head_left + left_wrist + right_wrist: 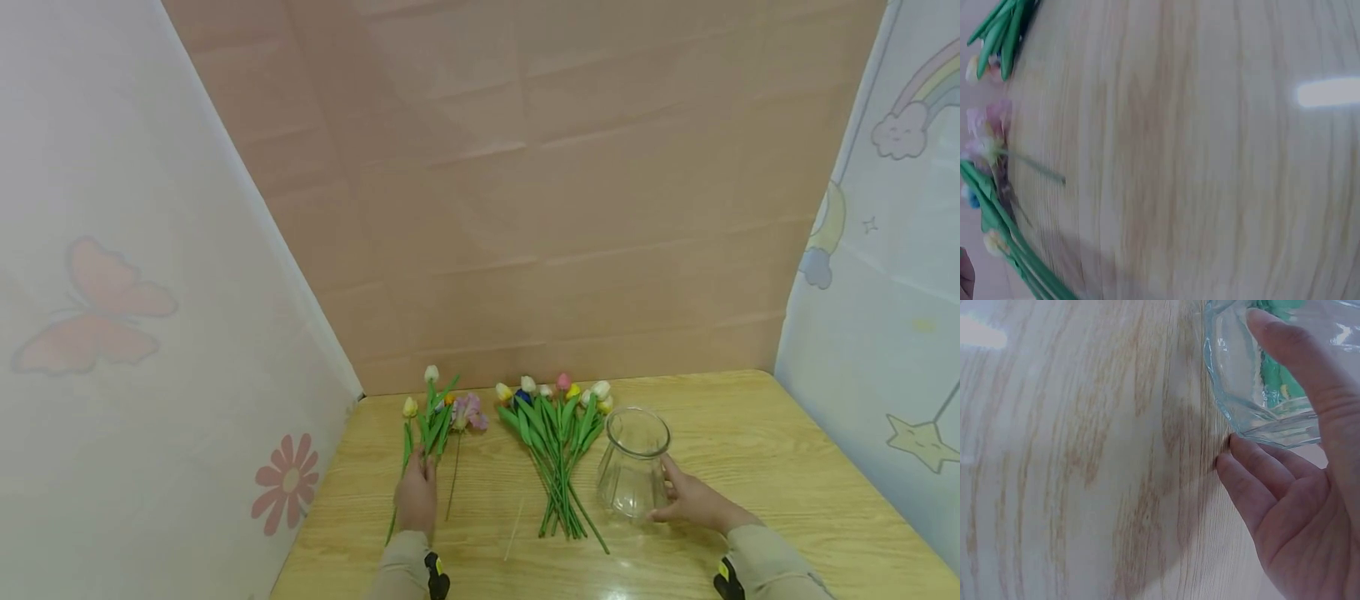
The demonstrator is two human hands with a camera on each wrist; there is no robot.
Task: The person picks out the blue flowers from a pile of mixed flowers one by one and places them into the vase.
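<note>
On a light wooden table [750,467] lie two bunches of artificial tulips. The small bunch [430,417] lies at the left, and my left hand [417,493] rests palm down on its green stems, fingers laid over them. Only a sliver of that hand [963,275] shows in the left wrist view, beside the stems [1004,237]. The larger bunch [558,442] lies in the middle. A clear glass vase [633,462] stands upright to its right. My right hand [686,498] touches the vase's side [1260,394], thumb [1291,362] against the glass and fingers [1254,487] straight by its base.
A pale pink flower on a thin stem [467,412] lies beside the small bunch. A thin loose stick [513,525] lies between the bunches near the front. Patterned walls close the table in at the left [150,333], back and right [885,317].
</note>
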